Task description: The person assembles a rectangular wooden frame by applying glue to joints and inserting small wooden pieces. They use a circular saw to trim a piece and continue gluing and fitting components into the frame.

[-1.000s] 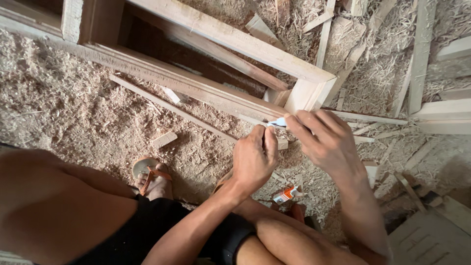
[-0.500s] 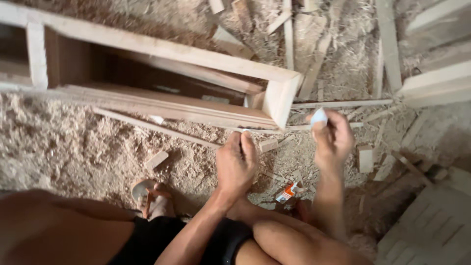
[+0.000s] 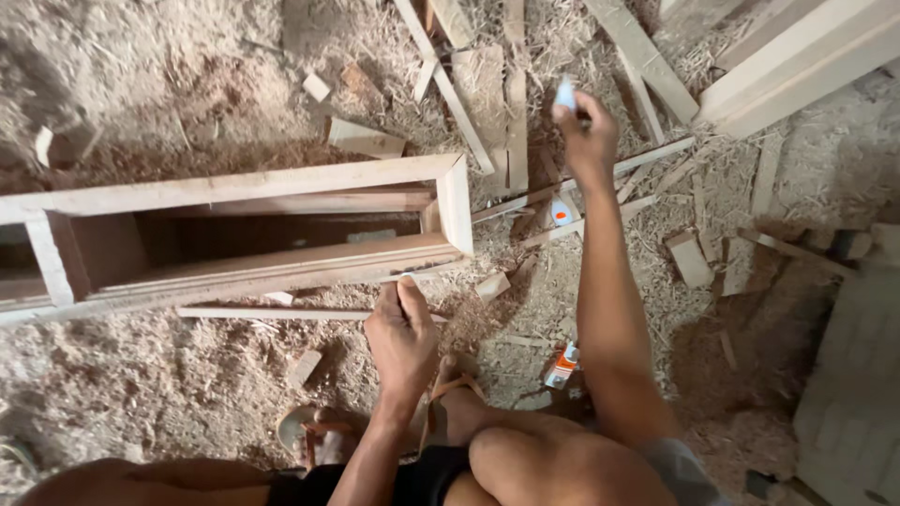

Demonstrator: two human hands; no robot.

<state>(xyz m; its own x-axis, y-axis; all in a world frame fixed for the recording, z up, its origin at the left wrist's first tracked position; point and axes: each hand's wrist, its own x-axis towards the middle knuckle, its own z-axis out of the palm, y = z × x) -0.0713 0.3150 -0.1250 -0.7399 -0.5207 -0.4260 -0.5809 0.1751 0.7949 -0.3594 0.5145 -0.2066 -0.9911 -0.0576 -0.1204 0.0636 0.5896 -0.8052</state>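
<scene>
Left hand: palm down, fingers curled, fingertips pinched on a thin strip at the near lower edge of the frame; a small pale object shows between thumb and forefinger, kind cannot be told.
Right hand: arm stretched forward, well apart from the left hand; thumb and forefinger pinch a small white-blue piece, held above the floor.
Frame: long open box of planed pale wood, lying on its side on the floor; square-cut end with a visible butt joint at the right; dark hollow inside, with an upright divider near the left end.
Strip: narrow, straight, light wood; lies flat along the frame's near side, just beside it.
Floor: covered in coarse sawdust and curled shavings, fibrous and uneven.
Offcuts: short blocks and wedges of raw wood scattered beyond the frame and to its right.
Slats: several long thin lengths lying crossed on the shavings near the right hand.
Beam: thick squared pale timber at top right, lying at an angle.
Tube: small, white and orange, lying in the sawdust just beside the right forearm, near the knee.
Second tube: similar white-orange item, below the right hand among the slats.
Sandal: worn on the foot, partly sunk in sawdust.
</scene>
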